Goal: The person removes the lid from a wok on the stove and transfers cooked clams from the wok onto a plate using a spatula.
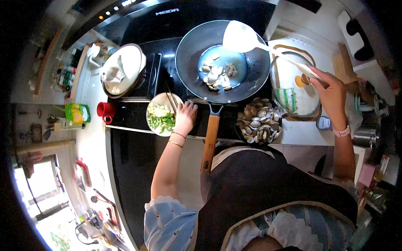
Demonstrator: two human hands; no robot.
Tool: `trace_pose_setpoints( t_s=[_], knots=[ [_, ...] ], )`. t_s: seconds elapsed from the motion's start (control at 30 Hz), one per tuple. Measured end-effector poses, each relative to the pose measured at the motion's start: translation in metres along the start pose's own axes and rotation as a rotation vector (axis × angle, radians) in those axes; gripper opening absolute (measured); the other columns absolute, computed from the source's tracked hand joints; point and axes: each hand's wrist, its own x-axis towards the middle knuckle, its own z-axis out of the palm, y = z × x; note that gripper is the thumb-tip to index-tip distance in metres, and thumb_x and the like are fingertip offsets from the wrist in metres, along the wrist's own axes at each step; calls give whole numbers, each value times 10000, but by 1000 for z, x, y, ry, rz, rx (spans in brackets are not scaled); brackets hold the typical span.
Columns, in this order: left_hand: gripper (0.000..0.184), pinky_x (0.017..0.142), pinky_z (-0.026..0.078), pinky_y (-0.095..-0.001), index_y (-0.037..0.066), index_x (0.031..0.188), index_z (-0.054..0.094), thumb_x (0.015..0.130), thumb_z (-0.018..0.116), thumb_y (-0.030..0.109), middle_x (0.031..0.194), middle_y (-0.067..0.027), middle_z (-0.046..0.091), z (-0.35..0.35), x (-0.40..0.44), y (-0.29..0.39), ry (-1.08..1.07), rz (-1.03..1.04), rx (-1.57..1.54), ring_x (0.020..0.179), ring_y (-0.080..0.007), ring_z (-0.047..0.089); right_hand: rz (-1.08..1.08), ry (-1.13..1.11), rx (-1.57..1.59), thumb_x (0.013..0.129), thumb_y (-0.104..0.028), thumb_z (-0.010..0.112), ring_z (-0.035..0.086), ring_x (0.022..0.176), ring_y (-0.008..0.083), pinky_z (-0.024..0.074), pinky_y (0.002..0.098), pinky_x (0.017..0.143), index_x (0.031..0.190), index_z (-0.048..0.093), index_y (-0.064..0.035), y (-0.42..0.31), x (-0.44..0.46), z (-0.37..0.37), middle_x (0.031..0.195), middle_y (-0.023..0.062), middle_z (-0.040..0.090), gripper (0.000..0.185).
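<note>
In my right hand (331, 90) is the pale handle of a white spatula (240, 37), its broad blade raised over the far right rim of a dark wok (188, 62). Shelled clam meat (215, 77) lies in cloudy liquid at the bottom of the wok. My left hand (186, 116), fingers curled downward, rests at the stove's front edge, between the wok's wooden handle (210, 138) and a plate (153, 104) of chopped green and pale vegetables (161, 119). Its fingertips are hidden. Chopsticks (171, 100) lean across that plate, close to these fingers.
A heap of clam shells (260, 121) sits right of the wok handle. Beyond it lies a glass lid (293, 104) with an orange-brown knob. At left stand a covered pot (121, 71), a red mug (106, 111) and a yellow-green packet (77, 113).
</note>
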Motion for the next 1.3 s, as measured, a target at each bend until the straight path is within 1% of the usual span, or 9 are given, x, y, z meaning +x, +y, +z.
trace_pose_setpoints(
  t_s=[0.1, 0.3, 0.6, 0.67, 0.77, 0.9, 1.1, 1.2, 1.3],
  knots=[
    [213, 760, 410, -369, 22, 936, 596, 726, 587, 62, 850, -59, 597, -41, 6, 7, 23, -297, -147, 855, -238, 556, 128, -46, -55, 767, -149, 681, 650, 817, 244, 487, 300, 702, 1053, 671, -144, -9, -10, -8, 917, 126, 668, 286],
    [273, 818, 447, -269, -10, 1027, 584, 781, 635, 96, 949, -69, 599, -166, -14, 49, 201, -532, -2092, 878, -164, 568, 199, -28, -16, 766, -142, 681, 648, 836, 257, 486, 298, 725, 1057, 669, -141, 1, -21, 4, 959, 121, 667, 291],
    [331, 842, 445, -314, 25, 1047, 542, 763, 681, 123, 962, -84, 583, -220, -72, 90, 488, -507, -2243, 912, -193, 557, 220, -229, 369, 791, -52, 644, 606, 905, 126, 455, 235, 800, 1092, 624, 14, 36, -6, 60, 1006, 80, 661, 309],
    [311, 838, 448, -344, 35, 1043, 529, 784, 649, 159, 977, -97, 572, -211, -121, 104, 662, -664, -2266, 898, -207, 555, 286, -324, 541, 815, -47, 620, 588, 922, 113, 446, 213, 793, 1141, 600, 15, 52, -2, 82, 1057, 52, 640, 331],
    [261, 856, 434, -391, 49, 1017, 540, 801, 614, 175, 961, -82, 558, -192, -244, 153, 1194, -888, -2292, 911, -220, 547, 192, -490, 663, 850, -82, 609, 343, 519, -9, 233, 159, 428, 1191, 594, -71, 70, 13, 170, 858, -53, 619, 342],
    [168, 797, 424, -376, 52, 911, 583, 792, 610, 167, 841, -59, 540, -104, -383, 204, 1632, -788, -2637, 806, -186, 500, 333, -451, 533, 895, -149, 519, 490, 598, 32, 353, 153, 508, 1250, 553, -130, 25, -35, 130, 969, 2, 629, 357],
    [163, 734, 454, -420, 29, 719, 601, 763, 598, 186, 669, -92, 578, -77, -671, 270, 2281, -1432, -1942, 695, -238, 552, 152, -351, 594, 891, -152, 521, 509, 672, 51, 369, 166, 569, 1254, 549, -128, -124, -85, 150, 1002, 18, 624, 365],
    [157, 710, 475, -400, 85, 671, 565, 778, 599, 194, 663, -71, 587, -111, -865, 253, 2734, -1237, -1409, 737, -259, 588, 144, -312, 634, 887, -155, 523, 524, 728, 65, 381, 177, 614, 1257, 546, -126, -184, -115, 157, 1026, 30, 620, 371],
    [571, 801, 487, -461, 16, 1300, 391, 871, 561, 354, 1240, -201, 478, -165, -960, 221, 2829, -1661, -822, 932, -269, 561, 167, -284, 655, 884, -157, 525, 537, 777, 78, 392, 185, 653, 1259, 543, -125, -210, -133, 155, 1048, 40, 617, 377]
  ],
)
